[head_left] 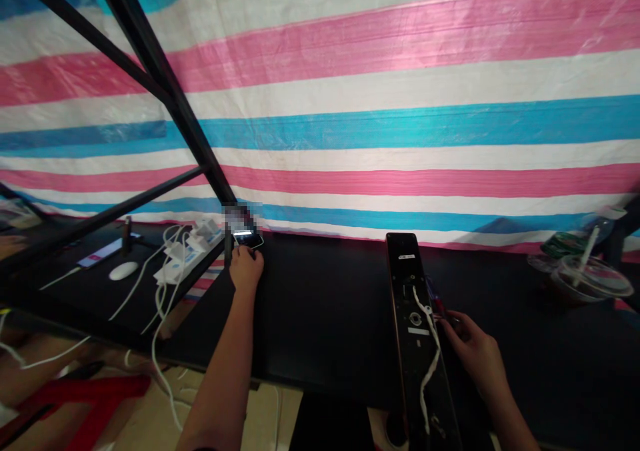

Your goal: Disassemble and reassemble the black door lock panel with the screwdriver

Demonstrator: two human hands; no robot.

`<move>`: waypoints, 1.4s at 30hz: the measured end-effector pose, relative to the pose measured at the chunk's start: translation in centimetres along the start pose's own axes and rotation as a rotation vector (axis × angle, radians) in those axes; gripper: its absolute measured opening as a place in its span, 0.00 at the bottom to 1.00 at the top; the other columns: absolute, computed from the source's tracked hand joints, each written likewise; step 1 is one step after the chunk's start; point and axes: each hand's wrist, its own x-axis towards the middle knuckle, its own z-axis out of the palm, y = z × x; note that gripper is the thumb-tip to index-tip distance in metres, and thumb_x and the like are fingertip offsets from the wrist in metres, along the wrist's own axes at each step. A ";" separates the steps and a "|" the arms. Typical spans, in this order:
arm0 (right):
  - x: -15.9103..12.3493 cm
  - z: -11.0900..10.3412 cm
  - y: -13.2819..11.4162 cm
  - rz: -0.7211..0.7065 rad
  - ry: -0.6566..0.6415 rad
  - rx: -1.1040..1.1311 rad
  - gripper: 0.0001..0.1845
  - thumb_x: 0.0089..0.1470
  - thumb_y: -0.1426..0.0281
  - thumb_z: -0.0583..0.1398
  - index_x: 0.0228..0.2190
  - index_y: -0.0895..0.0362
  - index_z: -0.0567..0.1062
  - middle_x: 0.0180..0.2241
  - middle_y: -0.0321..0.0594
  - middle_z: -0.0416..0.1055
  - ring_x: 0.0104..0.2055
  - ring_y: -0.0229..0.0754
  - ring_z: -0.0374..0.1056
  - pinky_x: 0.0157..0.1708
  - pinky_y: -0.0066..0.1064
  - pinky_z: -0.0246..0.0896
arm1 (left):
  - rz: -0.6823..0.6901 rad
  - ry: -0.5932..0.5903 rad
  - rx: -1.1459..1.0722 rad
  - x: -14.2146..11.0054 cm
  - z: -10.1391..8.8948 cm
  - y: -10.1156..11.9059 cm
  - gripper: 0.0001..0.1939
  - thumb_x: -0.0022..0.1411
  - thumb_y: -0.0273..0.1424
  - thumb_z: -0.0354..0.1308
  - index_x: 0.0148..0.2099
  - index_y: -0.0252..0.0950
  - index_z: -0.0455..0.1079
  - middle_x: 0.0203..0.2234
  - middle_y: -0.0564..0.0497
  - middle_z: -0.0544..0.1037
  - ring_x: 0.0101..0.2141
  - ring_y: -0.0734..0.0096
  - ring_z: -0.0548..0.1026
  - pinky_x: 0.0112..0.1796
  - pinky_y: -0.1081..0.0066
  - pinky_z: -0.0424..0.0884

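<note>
Long black door lock panel (407,304) flat on the counter (320,331), long axis pointing straight ahead, white cord (425,351) draped along it. Right hand (473,354) at its right edge, fingers (453,327) curled near small wires (439,307), grip impossible to tell. Left hand (246,269) clamped on a phone (247,239), far end blurred out.

- A makeshift workshop-like work area
- Striped plastic tarpaulin (380,137) hung as a wall behind a black metal frame (165,97)
- Long black bench (320,324) bearing an electronic door-lock panel (406,284)
- Power strip (187,254) with white chargers
- Computer mouse (123,271)
- Plastic drink cup (593,279)
</note>
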 end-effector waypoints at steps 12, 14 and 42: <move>0.1 0.1 0.3 -0.011 -0.004 -0.002 0.32 0.53 0.43 0.58 0.44 0.55 0.78 0.22 0.36 0.74 0.22 0.43 0.70 0.23 0.30 0.60 | 0.077 -0.030 -0.173 2.8 0.1 -2.2 0.11 0.56 0.20 0.52 0.40 0.38 0.64 0.56 0.37 0.70 0.61 0.53 0.67 0.60 0.52 0.64; 0.1 0.2 0.4 -0.004 -0.003 -0.016 0.32 0.53 0.42 0.58 0.44 0.55 0.78 0.22 0.36 0.73 0.22 0.43 0.70 0.23 0.30 0.60 | 0.085 -0.035 -0.184 2.8 0.2 -2.3 0.11 0.56 0.20 0.52 0.40 0.38 0.64 0.57 0.36 0.70 0.62 0.51 0.66 0.60 0.50 0.63; 0.1 0.0 0.4 0.003 0.002 -0.017 0.32 0.52 0.43 0.58 0.44 0.55 0.79 0.25 0.39 0.76 0.25 0.45 0.73 0.24 0.31 0.62 | -0.365 0.003 -0.243 4.6 1.2 -4.5 0.20 0.68 0.38 0.60 0.58 0.35 0.68 0.53 0.43 0.74 0.48 0.59 0.76 0.47 0.54 0.76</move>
